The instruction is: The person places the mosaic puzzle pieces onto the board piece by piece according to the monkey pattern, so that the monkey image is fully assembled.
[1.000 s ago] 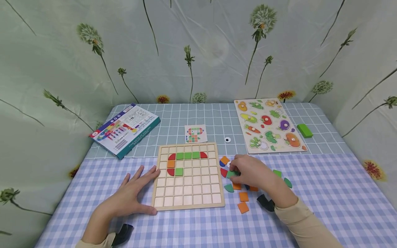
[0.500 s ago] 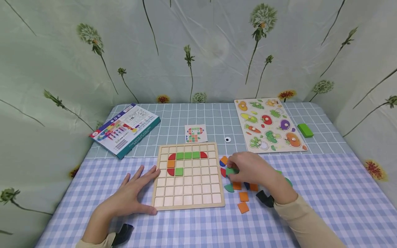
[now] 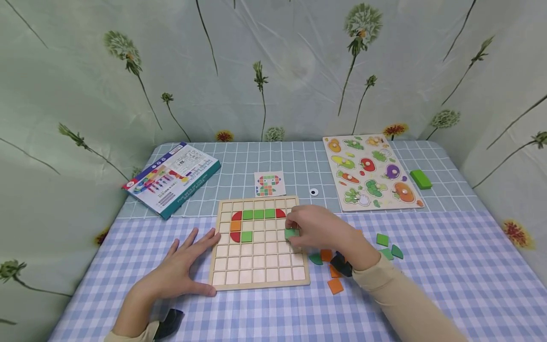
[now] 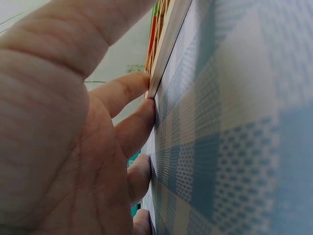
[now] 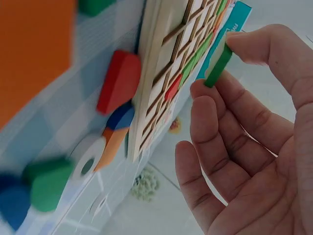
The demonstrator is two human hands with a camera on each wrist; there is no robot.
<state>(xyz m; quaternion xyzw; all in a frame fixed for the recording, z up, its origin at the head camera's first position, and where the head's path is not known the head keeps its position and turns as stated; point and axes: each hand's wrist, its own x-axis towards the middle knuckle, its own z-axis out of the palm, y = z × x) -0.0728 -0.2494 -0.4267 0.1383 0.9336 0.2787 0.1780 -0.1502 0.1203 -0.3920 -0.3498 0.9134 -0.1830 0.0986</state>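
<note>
My right hand (image 3: 319, 228) pinches a green square tile (image 3: 290, 233) between thumb and fingertips, over the right side of the wooden grid board (image 3: 259, 275). In the right wrist view the tile (image 5: 218, 64) is held edge-on, apart from the board. Several pieces lie in the board's upper left cells: a row of green squares (image 3: 258, 214) between red quarter-rounds (image 3: 279, 213), an orange square (image 3: 236, 226), and a red quarter-round beside another green square (image 3: 246, 237). My left hand (image 3: 181, 270) is spread out, its thumb and index fingertip at the board's left edge.
Loose orange squares (image 3: 335, 286) and green pieces (image 3: 396, 251) lie right of the board, some hidden under my right arm. Behind it are a pattern card (image 3: 269, 184) and an eye piece (image 3: 314, 192). A box (image 3: 173, 179), vegetable puzzle (image 3: 372, 173) and green block (image 3: 420, 180) lie further back.
My right hand has picked a green tile from the loose pieces and moved left with it, over the board's right columns. The left hand has stayed in place.
</note>
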